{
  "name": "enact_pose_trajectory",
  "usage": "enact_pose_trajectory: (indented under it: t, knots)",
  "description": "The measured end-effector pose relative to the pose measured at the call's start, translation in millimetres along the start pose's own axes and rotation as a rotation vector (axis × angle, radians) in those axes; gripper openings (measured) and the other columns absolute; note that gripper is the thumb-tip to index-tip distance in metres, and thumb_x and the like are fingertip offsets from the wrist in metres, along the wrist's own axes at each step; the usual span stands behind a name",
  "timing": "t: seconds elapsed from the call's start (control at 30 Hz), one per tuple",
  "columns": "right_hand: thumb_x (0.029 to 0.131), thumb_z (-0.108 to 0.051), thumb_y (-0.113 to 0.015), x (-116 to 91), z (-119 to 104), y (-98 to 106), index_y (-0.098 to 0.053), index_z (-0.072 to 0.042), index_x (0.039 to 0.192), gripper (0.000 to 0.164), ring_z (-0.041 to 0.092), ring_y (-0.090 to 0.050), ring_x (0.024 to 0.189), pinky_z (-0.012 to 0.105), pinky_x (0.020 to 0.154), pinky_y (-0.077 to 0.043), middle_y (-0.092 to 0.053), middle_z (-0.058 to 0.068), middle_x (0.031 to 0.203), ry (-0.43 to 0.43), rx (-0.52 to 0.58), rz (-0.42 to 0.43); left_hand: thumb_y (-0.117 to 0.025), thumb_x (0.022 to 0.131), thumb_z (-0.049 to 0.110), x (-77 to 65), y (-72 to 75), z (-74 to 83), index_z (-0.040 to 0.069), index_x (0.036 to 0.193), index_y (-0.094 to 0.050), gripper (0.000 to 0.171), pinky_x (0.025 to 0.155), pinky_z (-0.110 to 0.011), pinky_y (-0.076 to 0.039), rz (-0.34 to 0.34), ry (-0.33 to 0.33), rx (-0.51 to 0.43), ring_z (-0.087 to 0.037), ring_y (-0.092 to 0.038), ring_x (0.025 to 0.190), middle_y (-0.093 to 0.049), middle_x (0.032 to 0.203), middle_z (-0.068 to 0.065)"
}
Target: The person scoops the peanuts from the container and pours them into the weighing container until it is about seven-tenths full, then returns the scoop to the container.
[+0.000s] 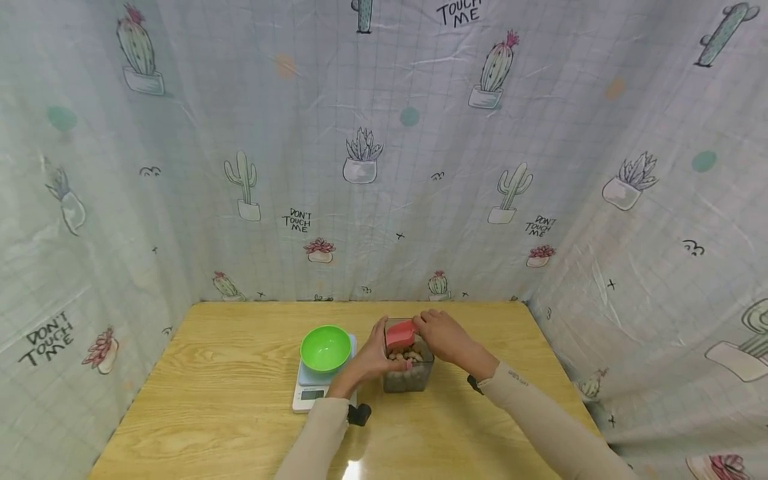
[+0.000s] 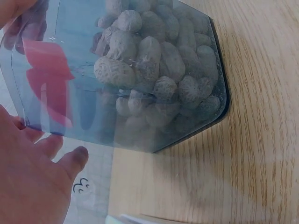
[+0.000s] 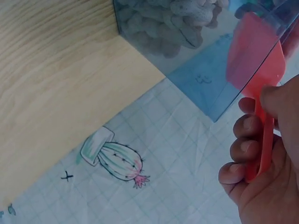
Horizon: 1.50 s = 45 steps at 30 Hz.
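Note:
A clear bluish plastic container (image 2: 154, 140) stands on the table, partly filled with peanuts in their shells (image 2: 149, 60). My left hand (image 1: 369, 357) grips its left side near the top, the thumb lying across the near side and the fingers spread along the wall. In the right wrist view, my right hand (image 3: 266, 140) has its fingers wrapped around the handle of a red scoop (image 3: 254, 51). The scoop's bowl is inside the container's mouth, above the peanuts, with the handle passing over the right rim.
To the left, a white kitchen scale (image 1: 304, 403) with a small display carries a green bowl (image 1: 326, 349). The wooden table (image 1: 228, 373) ends at a cactus-print curtain (image 1: 396, 200) behind and at both sides. Dark straps with cameras sit on both wrists.

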State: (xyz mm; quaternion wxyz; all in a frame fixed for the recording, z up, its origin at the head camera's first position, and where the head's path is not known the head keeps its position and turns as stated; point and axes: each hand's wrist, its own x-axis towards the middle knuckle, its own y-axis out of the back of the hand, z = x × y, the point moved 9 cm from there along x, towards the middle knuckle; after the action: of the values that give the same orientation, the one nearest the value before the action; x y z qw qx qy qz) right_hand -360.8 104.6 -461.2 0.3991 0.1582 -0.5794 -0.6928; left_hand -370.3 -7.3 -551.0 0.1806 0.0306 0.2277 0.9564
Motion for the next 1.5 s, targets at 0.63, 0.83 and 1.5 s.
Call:
enact_pose_trajectory:
  t: [0.63, 0.83, 1.5]
  knots:
    - [0.09, -0.019, -0.072, 4, 0, 35, -0.066, -0.014, 0.108, 0.02, 0.017, -0.059, 0.098, 0.034, 0.085, -0.051, -0.065, -0.001, 0.105, 0.201, -0.298, -0.035, -0.082, 0.073, 0.052, -0.6, 3.1, 0.8, 0.025, 0.16, -0.001, 0.122, 0.11, -0.056, -0.038, 0.001, 0.021, 0.048, -0.039, -0.027, 0.148, -0.005, 0.167, -0.012]
    - [0.091, -0.026, -0.071, 8, -2, 23, -0.067, -0.017, 0.116, 0.027, 0.016, -0.059, 0.106, 0.033, 0.093, -0.049, -0.065, -0.003, 0.113, 0.229, -0.45, -0.129, -0.083, 0.074, 0.051, -2.6, 2.3, 1.2, 0.026, 0.16, 0.0, 0.122, 0.109, -0.057, -0.038, -0.002, 0.021, 0.032, -0.04, -0.028, 0.147, -0.005, 0.167, -0.011]
    - [0.092, -0.018, -0.069, 16, 2, -9, -0.068, -0.016, 0.121, 0.03, 0.017, -0.058, 0.103, 0.033, 0.094, -0.049, -0.066, -0.002, 0.113, 0.305, -0.396, -0.165, -0.081, 0.074, 0.054, -2.4, 3.2, -0.6, 0.023, 0.16, -0.005, 0.119, 0.11, -0.055, -0.038, 0.012, -0.008, 0.079, -0.037, -0.031, 0.146, -0.009, 0.166, -0.01]
